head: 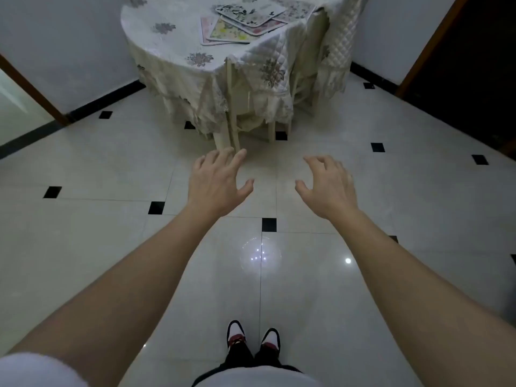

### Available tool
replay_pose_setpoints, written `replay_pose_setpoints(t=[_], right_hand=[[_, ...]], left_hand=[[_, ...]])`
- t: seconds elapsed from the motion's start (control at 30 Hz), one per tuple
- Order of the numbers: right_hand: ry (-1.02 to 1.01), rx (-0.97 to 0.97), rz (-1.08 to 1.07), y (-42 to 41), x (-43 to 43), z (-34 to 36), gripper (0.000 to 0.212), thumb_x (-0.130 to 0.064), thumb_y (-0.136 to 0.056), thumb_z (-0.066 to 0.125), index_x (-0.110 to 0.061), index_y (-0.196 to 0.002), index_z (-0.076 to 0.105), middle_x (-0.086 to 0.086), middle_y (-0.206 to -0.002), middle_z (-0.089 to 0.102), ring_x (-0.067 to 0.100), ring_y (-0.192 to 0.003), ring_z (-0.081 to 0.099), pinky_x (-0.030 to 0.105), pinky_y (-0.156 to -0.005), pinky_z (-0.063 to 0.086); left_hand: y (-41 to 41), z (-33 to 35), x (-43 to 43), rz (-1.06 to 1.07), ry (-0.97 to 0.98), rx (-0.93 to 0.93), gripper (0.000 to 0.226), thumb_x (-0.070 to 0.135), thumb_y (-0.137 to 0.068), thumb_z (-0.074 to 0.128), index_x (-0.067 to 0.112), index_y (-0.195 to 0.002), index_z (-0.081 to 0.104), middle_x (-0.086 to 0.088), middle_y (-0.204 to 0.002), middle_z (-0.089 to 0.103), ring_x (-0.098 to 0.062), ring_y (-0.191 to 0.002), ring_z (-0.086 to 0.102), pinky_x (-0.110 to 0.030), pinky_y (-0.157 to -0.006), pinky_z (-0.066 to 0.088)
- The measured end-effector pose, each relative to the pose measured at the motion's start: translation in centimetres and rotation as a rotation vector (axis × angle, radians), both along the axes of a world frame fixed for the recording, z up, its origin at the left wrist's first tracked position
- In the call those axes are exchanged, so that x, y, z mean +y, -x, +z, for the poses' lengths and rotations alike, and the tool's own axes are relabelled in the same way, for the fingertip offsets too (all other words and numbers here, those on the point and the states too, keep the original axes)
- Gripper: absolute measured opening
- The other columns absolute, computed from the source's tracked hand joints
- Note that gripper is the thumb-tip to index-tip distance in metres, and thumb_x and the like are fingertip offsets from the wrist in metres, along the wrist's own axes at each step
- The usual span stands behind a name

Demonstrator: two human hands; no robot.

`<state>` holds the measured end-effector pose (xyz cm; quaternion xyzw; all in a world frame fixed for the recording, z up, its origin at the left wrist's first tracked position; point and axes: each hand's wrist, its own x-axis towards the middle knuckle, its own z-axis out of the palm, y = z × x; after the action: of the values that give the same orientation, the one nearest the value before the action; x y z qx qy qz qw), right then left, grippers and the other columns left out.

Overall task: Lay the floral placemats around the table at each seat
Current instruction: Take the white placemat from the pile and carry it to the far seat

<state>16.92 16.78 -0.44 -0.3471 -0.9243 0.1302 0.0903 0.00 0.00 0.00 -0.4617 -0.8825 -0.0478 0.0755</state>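
Note:
A loose pile of several floral placemats [245, 22] lies on the round table [167, 46], which wears a pale flowered cloth and stands at the top of the view. The table is some way ahead of me across the floor. My left hand [217, 182] and my right hand [326, 185] are stretched forward over the tiles, palms down, fingers spread and relaxed. Neither hand holds or touches anything, and both are well short of the table.
A chair [268, 88] with a quilted cream cover is tucked under the table's near right side. Walls flank the table, with door frames at the left [33, 93] and right [427, 48]. Glossy white tiles with black insets lie between my feet [252, 340] and the table.

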Motion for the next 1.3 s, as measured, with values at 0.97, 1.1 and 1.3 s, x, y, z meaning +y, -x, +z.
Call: replay_pose_setpoints(t=[0.97,1.1,1.3], right_hand=[[-0.065,-0.013,-0.049,22.2,17.1,2.7,0.055,-0.048,-0.089,0.051,-0.026,-0.138,0.044,0.004,-0.132,0.052,0.025,-0.125,0.045,0.045,-0.102,0.039],[-0.100,-0.001,-0.069,26.0,20.2,3.6,0.054,-0.047,-0.089,0.052,-0.026,-0.138,0.045,0.004,-0.130,0.053,0.025,-0.122,0.048,0.044,-0.100,0.041],[-0.089,-0.020,-0.116,29.1,26.1,3.1,0.058,-0.050,-0.089,0.050,-0.026,-0.141,0.043,0.004,-0.133,0.052,0.026,-0.124,0.047,0.045,-0.101,0.040]], left_hand=[[23.5,2.4,17.3,-0.036,-0.095,0.052,0.065,0.060,-0.086,0.040,0.027,-0.142,0.041,-0.001,-0.140,0.052,-0.024,-0.125,0.049,-0.043,-0.096,0.043],[28.1,3.1,21.3,-0.062,-0.091,0.046,0.066,0.060,-0.085,0.038,0.027,-0.142,0.041,-0.002,-0.141,0.052,-0.026,-0.125,0.049,-0.043,-0.098,0.044],[31.9,3.0,27.8,-0.105,-0.075,0.038,0.068,0.063,-0.086,0.032,0.027,-0.144,0.037,-0.002,-0.142,0.049,-0.026,-0.126,0.047,-0.045,-0.099,0.042]])
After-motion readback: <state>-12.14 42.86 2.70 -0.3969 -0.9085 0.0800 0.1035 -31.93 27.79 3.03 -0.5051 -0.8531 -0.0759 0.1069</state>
